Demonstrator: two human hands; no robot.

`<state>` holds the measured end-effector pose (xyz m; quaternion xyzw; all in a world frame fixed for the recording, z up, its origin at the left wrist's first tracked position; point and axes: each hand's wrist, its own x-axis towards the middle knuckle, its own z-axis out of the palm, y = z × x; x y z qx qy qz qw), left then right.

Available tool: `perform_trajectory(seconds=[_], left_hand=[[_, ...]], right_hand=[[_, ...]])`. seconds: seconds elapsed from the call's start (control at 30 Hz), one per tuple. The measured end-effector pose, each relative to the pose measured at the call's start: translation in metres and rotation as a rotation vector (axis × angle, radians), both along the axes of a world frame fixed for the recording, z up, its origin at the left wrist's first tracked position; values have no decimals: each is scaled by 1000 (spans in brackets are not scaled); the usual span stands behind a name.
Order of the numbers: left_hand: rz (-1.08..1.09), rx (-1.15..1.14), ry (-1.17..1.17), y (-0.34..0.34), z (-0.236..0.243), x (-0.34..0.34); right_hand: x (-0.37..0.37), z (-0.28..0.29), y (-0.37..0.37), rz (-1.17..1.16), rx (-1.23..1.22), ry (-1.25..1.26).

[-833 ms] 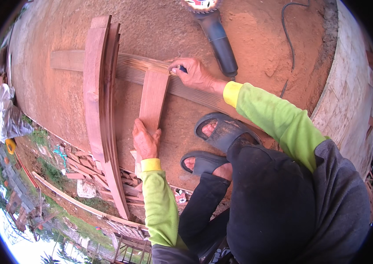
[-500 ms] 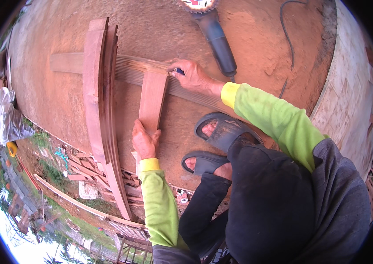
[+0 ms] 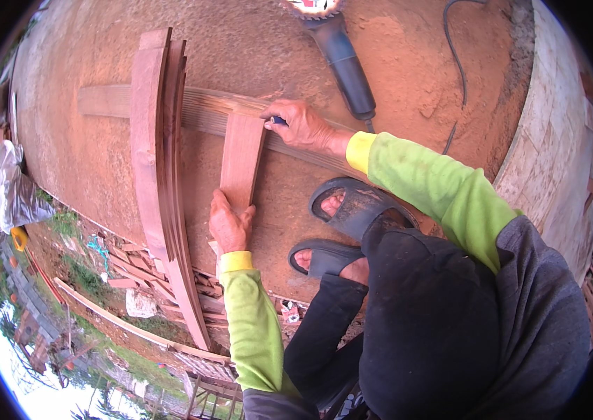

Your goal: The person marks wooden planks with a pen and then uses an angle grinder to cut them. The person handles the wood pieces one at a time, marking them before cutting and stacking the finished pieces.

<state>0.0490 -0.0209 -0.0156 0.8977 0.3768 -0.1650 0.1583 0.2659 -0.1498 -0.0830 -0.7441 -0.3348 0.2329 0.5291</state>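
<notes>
My left hand grips the near end of a short wooden board, thumb on one side and fingers on the other. The board's far end rests across a long weathered plank lying on the ground. By that far end's right corner, my right hand pinches a short dark pencil, its tip close to the board's edge. Left of the short board, a stack of long reddish boards lies across the same plank.
An angle grinder with a toothed blade lies beyond my right hand, its cord trailing at the right. My sandalled feet stand close on the right. Scrap wood and a plastic sheet lie at the left edge.
My right hand has shifted slightly left and down with the pencil, along the board's far right corner. My left hand keeps its hold on the board.
</notes>
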Motion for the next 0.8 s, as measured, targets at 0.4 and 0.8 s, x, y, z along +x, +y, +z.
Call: perform_trajectory(seconds=[0.4, 0.8], left_hand=[[-52, 46, 26, -2, 1, 0], [-39, 71, -13, -6, 1, 1]], right_hand=[[-1, 5, 2, 29, -4, -44], [15, 8, 12, 236, -64, -34]])
